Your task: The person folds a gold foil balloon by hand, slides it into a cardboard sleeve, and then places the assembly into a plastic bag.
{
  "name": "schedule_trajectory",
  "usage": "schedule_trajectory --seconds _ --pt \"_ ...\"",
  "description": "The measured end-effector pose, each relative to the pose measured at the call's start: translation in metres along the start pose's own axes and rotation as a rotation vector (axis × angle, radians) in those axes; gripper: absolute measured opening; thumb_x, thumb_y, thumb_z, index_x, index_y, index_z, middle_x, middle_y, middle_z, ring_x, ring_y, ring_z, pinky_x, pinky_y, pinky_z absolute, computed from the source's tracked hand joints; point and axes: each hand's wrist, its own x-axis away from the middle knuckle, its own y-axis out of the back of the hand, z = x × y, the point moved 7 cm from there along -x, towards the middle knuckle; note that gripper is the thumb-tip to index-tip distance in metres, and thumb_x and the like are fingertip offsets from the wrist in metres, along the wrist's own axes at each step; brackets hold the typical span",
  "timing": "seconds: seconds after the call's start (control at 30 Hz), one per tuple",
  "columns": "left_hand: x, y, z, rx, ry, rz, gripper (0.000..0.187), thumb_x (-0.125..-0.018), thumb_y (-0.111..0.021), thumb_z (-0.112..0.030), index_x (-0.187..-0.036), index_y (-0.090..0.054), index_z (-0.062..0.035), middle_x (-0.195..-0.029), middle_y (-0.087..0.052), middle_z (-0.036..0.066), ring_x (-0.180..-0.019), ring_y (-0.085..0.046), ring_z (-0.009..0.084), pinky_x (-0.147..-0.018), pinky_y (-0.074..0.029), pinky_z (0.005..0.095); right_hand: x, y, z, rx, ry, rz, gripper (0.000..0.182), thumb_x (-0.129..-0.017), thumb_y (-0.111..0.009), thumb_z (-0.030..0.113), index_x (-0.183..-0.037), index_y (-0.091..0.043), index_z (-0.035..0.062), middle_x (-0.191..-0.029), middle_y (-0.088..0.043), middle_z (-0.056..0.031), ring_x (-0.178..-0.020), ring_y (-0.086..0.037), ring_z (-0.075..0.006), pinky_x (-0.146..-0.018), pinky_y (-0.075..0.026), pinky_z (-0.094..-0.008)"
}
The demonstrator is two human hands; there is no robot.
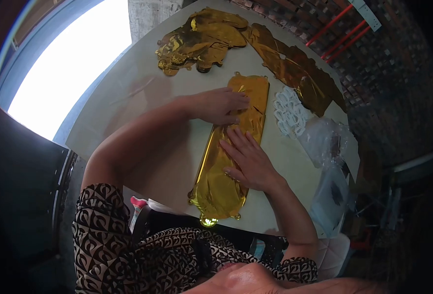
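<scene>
A long, shiny gold foil piece (221, 191), which looks like a flat, uninflated foil balloon folded into a strip, stretches across the table in front of me. Small rounded tabs stick out at its ends. On its upper half, my left hand (221, 105) rests with the fingers laid across the foil. Just below it, nearer to me, my right hand (248, 159) lies flat with its fingers spread on the foil's middle. Neither hand grips anything.
At the far side of the pale table (162, 166) lie a crumpled gold foil pile (202, 39) and a darker gold foil strip (295, 63). To the right are white looped cords (289, 111) and clear plastic bags (329, 186). Red bars (344, 39) stand beyond.
</scene>
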Motion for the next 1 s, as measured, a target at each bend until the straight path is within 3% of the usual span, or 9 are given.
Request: schedule_trajectory --seconds 0.1,0.17,0.4,0.47,0.67,1.0 --pt "-0.006 0.013 -0.004 -0.082 0.066 -0.026 0.052 -0.096 -0.055 -0.029 -0.142 -0.050 -0.0046 -0.150 -0.046 0.015 -0.146 -0.032 0.0286 -0.116 -0.027 0.0460 -0.001 0.000 0.001 0.001 0.002 0.000 0.069 -0.095 -0.058 0.045 -0.152 -0.036 0.0114 -0.159 -0.027 -0.0203 -0.150 -0.021 -0.0355 -0.123 -0.015 -0.0469" --pt "-0.020 0.010 -0.012 -0.231 -0.056 -0.052 0.051 -0.099 -0.051 -0.031 -0.144 -0.049 -0.0084 -0.153 -0.042 0.013 -0.147 -0.029 0.0291 -0.118 -0.025 0.0479 0.000 0.000 0.000 0.001 -0.005 -0.008 0.069 -0.095 -0.058 0.044 -0.152 -0.036 0.0115 -0.158 -0.028 -0.0203 -0.149 -0.021 -0.0354 -0.123 -0.015 -0.0471" --pt "-0.019 -0.034 0.005 -0.179 -0.067 0.064 0.051 -0.103 -0.044 -0.034 -0.147 -0.044 -0.0084 -0.158 -0.035 0.012 -0.148 -0.026 0.0269 -0.121 -0.019 0.0487 -0.001 0.003 0.002 -0.011 -0.001 -0.018 0.069 -0.094 -0.060 0.044 -0.151 -0.038 0.0118 -0.158 -0.030 -0.0206 -0.149 -0.023 -0.0358 -0.122 -0.016 -0.0477" --pt "-0.019 -0.036 0.006 -0.199 -0.062 0.037 0.051 -0.104 -0.039 -0.038 -0.149 -0.043 -0.0125 -0.159 -0.034 0.009 -0.149 -0.026 0.0272 -0.121 -0.018 0.0492 0.001 0.007 0.002 -0.015 0.004 -0.015 0.071 -0.093 -0.062 0.044 -0.151 -0.038 0.0116 -0.158 -0.030 -0.0208 -0.148 -0.024 -0.0361 -0.122 -0.016 -0.0479" --pt "-0.018 -0.034 0.004 -0.193 -0.059 0.052 0.051 -0.104 -0.041 -0.037 -0.149 -0.043 -0.0124 -0.160 -0.032 0.008 -0.149 -0.026 0.0258 -0.122 -0.017 0.0476 -0.008 0.030 0.023 -0.078 0.173 -0.046 0.077 -0.086 -0.069 0.044 -0.149 -0.040 0.0101 -0.157 -0.032 -0.0186 -0.146 -0.029 -0.0372 -0.121 -0.020 -0.0488" --pt "-0.016 -0.030 0.003 -0.138 -0.046 0.060 0.052 -0.107 -0.030 -0.043 -0.150 -0.041 -0.0151 -0.160 -0.031 0.007 -0.149 -0.024 0.0260 -0.123 -0.015 0.0471 -0.011 -0.003 0.069 -0.148 0.255 0.165 0.091 -0.086 -0.063 0.056 -0.153 -0.030 0.0040 -0.161 -0.024 -0.0183 -0.150 -0.022 -0.0355 -0.122 -0.017 -0.0506"
